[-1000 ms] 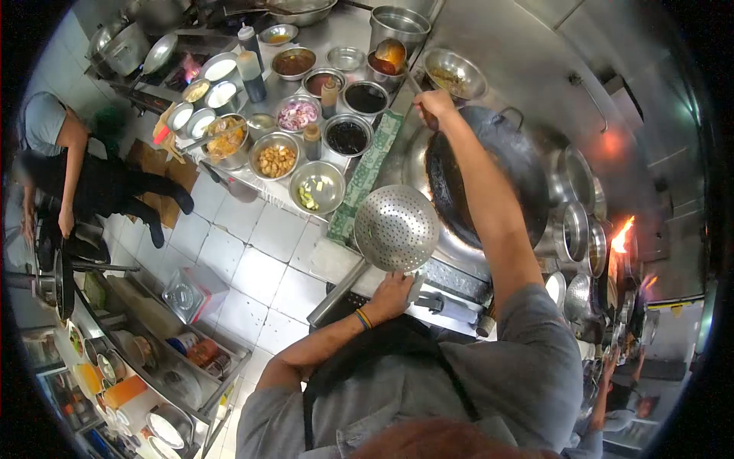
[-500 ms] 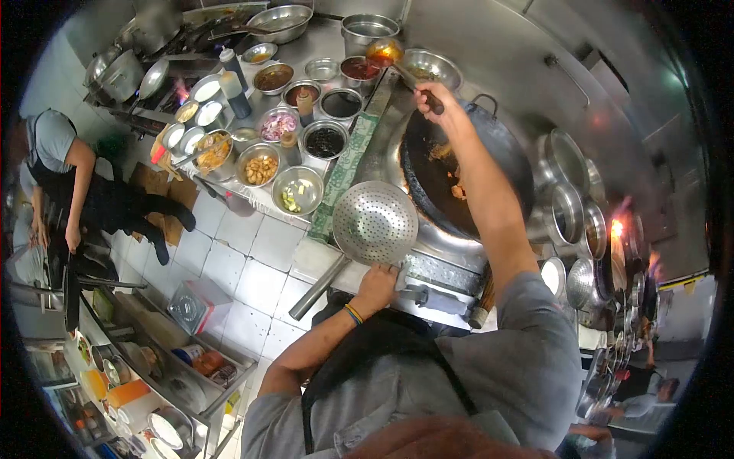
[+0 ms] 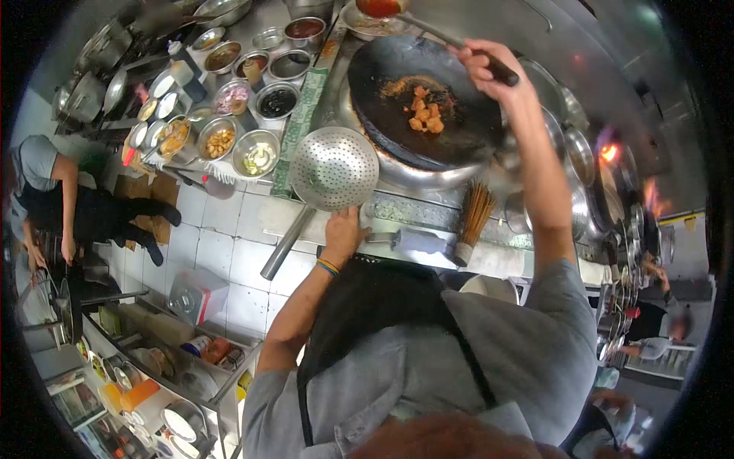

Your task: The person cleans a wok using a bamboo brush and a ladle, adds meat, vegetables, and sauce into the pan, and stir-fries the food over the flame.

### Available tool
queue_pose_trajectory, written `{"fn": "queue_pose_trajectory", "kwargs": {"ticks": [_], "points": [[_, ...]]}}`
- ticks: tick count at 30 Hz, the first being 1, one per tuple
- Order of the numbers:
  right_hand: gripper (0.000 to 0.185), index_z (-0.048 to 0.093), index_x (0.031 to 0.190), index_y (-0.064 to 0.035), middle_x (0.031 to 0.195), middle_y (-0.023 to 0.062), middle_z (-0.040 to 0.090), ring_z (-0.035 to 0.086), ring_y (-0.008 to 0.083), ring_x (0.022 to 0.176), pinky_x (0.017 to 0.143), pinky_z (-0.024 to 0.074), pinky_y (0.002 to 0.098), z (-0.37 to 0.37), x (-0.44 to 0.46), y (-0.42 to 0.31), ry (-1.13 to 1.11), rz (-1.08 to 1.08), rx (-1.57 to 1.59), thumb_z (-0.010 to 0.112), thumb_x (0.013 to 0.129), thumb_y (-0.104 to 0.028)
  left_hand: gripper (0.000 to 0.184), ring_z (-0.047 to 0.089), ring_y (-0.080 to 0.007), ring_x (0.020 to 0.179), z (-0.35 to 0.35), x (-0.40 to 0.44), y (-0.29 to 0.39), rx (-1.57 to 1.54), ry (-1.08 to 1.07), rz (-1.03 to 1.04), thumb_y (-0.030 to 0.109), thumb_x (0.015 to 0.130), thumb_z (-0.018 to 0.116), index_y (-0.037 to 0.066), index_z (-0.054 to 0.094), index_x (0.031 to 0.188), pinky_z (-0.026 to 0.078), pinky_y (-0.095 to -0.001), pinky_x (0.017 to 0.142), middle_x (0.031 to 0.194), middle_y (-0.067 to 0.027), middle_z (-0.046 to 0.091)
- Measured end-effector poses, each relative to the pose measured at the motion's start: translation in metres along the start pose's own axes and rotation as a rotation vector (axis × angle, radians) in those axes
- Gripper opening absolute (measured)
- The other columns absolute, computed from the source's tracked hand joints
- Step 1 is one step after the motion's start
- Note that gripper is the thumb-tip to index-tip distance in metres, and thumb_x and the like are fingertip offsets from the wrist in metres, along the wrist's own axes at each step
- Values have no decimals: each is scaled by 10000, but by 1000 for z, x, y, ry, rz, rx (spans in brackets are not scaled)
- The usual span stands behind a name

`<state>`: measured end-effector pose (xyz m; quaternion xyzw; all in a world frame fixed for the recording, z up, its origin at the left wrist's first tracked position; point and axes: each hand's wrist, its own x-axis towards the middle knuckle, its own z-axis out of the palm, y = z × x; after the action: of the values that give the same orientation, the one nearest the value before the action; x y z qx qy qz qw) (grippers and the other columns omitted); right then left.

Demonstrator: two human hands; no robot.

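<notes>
My right hand [image 3: 493,69] is closed round the dark handle of a ladle [image 3: 378,6], whose bowl holds red-orange sauce at the top of the view. Below and left of that hand is a black wok [image 3: 382,115] on the range, with browned pieces of food [image 3: 425,111] in its middle. My left hand [image 3: 344,232] rests at the front edge of the counter, just under a perforated strainer [image 3: 334,168]; its fingers are partly visible, and whether they grip anything is unclear. The strainer's handle points down and left.
Metal bowls of ingredients [image 3: 256,153] and sauce bottles [image 3: 187,80] stand left of the wok. A brush [image 3: 474,218] lies at the front edge. Flames [image 3: 609,151] burn at the right. A co-worker [image 3: 57,180] stands far left; other people are at the lower right.
My right hand has moved right and up with the sauce-filled ladle, away from the sauce bowls towards the wok. The view has shifted, and the wok's food shows more fully.
</notes>
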<state>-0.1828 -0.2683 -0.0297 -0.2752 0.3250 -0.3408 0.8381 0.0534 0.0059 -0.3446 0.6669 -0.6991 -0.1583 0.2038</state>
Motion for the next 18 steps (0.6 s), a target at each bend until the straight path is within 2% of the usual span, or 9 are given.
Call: {"fn": "queue_pose_trajectory", "kwargs": {"ticks": [2, 4, 5, 8, 10, 11, 13, 17, 18], "points": [[317, 418, 1174, 93, 767, 48, 541, 446, 68, 457, 322, 308, 209, -11, -47, 5, 100, 2, -101, 539, 937, -79, 550, 573, -384, 979, -17, 6, 8, -54, 76, 107, 298, 690, 807, -15, 567, 1075, 458, -456, 863, 1039, -207, 610], [193, 491, 1040, 49, 714, 41, 544, 454, 69, 443, 319, 318, 209, -26, -80, 20, 238, -32, -316, 552, 925, -94, 553, 520, -374, 1045, -38, 19, 27, -86, 82, 146, 295, 728, 780, -3, 583, 1151, 403, -453, 922, 1126, -199, 577], [143, 527, 973, 28, 688, 38, 546, 457, 69, 436, 317, 322, 209, -34, -94, 27, 305, -43, -430, 558, 920, -102, 517, 514, -363, 1043, -59, 31, 53, -135, 179, 223, 285, 750, 759, 7, 590, 1152, 404, -452, 914, 1131, -182, 573], [202, 554, 711, -66, 527, 10, 499, 471, 90, 395, 319, 348, 249, -53, -131, 52, 485, -36, -804, 602, 886, -155, 446, 468, -327, 1139, -87, 76, 126, -207, 410, 444, 255, 828, 704, 51, 597, 1210, 405, -453, 918, 1236, -143, 541], [132, 611, 814, -16, 568, 10, 525, 476, 85, 423, 376, 341, 257, -62, -150, 72, 518, -155, -1047, 620, 866, -138, 328, 528, -316, 1063, -76, 102, 155, -237, 365, 509, 257, 844, 693, 44, 648, 1089, 413, -447, 848, 1151, -151, 606], [133, 638, 873, 7, 589, 6, 532, 469, 78, 434, 398, 339, 257, -61, -160, 80, 545, -209, -1217, 623, 864, -124, 284, 549, -317, 1016, -75, 115, 161, -183, 268, 446, 260, 851, 688, 39, 658, 1028, 415, -447, 827, 1085, -151, 625], [194, 651, 1001, 30, 628, 2, 545, 469, 65, 465, 421, 346, 247, -67, -182, 97, 554, -347, -1259, 624, 863, -105, 238, 589, -318, 922, -71, 123, 165, -75, 53, 306, 264, 864, 677, 30, 678, 907, 420, -445, 783, 953, -151, 663], [429, 582, 1288, 21, 809, 50, 637, 549, 72, 589, 511, 449, 253, -100, -234, 133, 641, -485, -1256, 628, 863, -21, 243, 592, -341, 785, -75, 96, 149, -289, 262, 429, 226, 880, 660, 11, 654, 768, 444, -447, 702, 770, -171, 627], [438, 581, 1290, 19, 858, 70, 657, 577, 91, 632, 557, 473, 261, -113, -247, 135, 686, -542, -1348, 634, 856, -5, 229, 572, -354, 787, -87, 82, 151, -363, 216, 440, 202, 875, 663, -2, 634, 776, 446, -445, 695, 784, -182, 617]]}}
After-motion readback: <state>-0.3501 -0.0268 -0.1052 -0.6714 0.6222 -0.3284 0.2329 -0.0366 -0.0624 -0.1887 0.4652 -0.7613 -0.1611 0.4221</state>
